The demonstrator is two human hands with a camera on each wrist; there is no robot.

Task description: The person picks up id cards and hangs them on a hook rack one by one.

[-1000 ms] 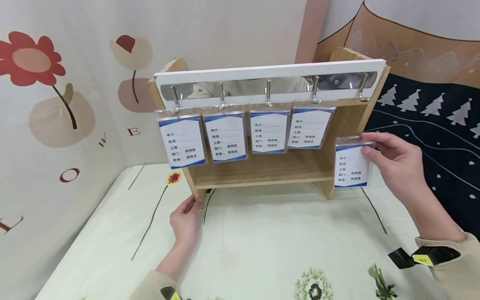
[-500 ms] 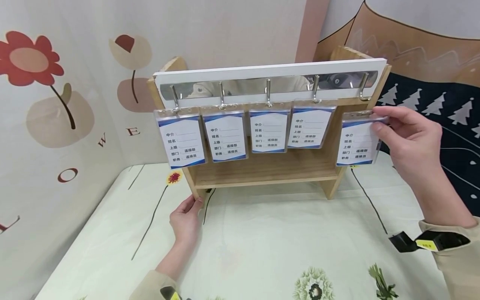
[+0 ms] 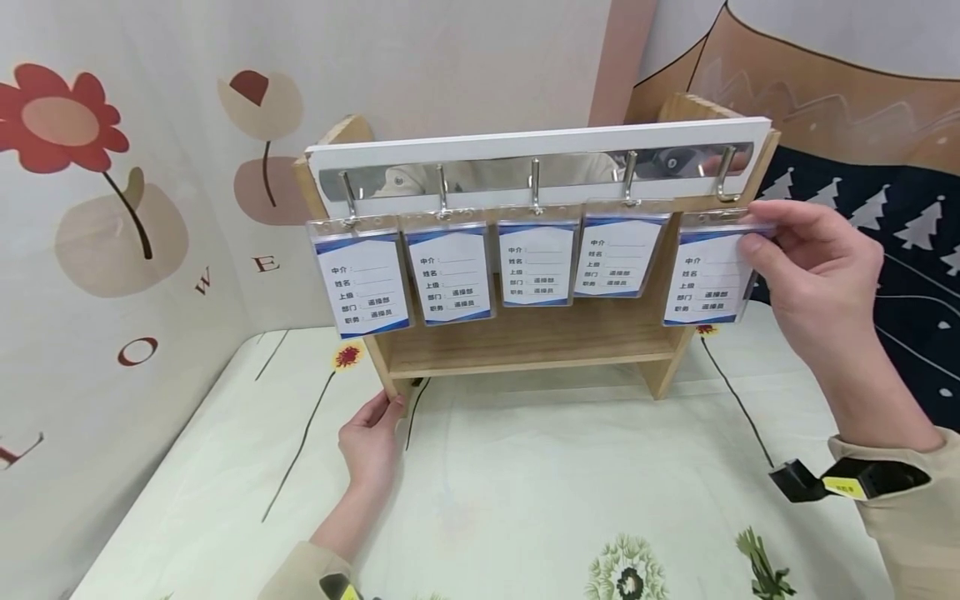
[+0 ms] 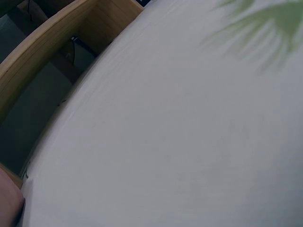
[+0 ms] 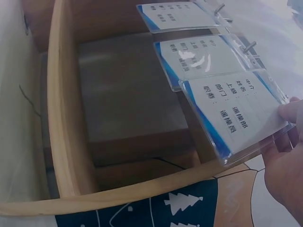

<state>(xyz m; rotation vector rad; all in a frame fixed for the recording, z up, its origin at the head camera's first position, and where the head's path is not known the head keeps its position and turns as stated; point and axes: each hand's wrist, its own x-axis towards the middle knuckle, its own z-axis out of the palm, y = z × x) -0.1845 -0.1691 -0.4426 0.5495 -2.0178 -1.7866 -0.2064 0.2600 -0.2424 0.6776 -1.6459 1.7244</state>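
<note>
My right hand (image 3: pixel 821 267) pinches a clear ID badge holder (image 3: pixel 705 279) by its upper right corner. The badge's top edge is just below the rightmost metal hook (image 3: pixel 724 177); whether it touches the hook I cannot tell. In the right wrist view, thumb and fingers grip the edge of this badge (image 5: pixel 232 113). Several like badges, one of them the leftmost badge (image 3: pixel 363 283), hang from the other hooks in a row. Low at the left, my left hand (image 3: pixel 371 442) holds the foot of the wooden shelf (image 3: pixel 525 346). Only a sliver of that hand (image 4: pixel 8 201) shows in the left wrist view.
A white board (image 3: pixel 525 142) with a reflective metal strip carries the hooks along the shelf's upper front. Beneath lies a pale tablecloth (image 3: pixel 495 492) with printed flowers. A patterned curtain (image 3: pixel 465 67) stands behind, and a dark tree-printed cloth (image 3: pixel 847 179) at the right.
My right hand has raised the badge from beside the shelf's lower right to just under the last hook, most recently shifting it slightly left. The left hand has stayed on the shelf's foot.
</note>
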